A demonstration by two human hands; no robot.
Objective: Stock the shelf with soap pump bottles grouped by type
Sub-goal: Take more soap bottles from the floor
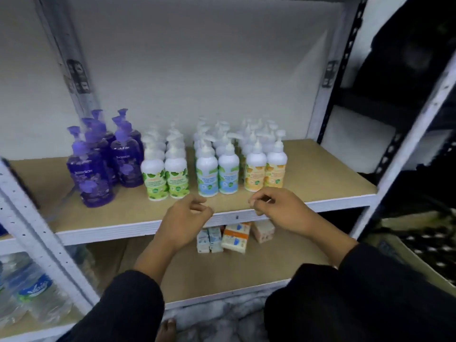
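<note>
On the brown shelf board point(320, 169) stand four groups of pump bottles. Purple bottles point(98, 166) are at the left, then white bottles with green labels point(165, 176), white bottles with blue labels point(217, 174) and white bottles with orange labels point(266, 171). Each group runs in rows towards the back wall. My left hand point(185, 215) hovers at the shelf's front edge below the green and blue groups, its fingers loosely curled and holding nothing. My right hand point(278, 208) hovers below the orange group, also loosely curled and empty.
Small soap boxes point(234, 235) lie on the lower shelf under my hands. Packed water bottles point(29, 292) sit at the lower left. White metal uprights point(37, 230) frame the shelf; a dark rack point(394, 95) stands to the right. A bare foot point(167, 329) shows on the floor.
</note>
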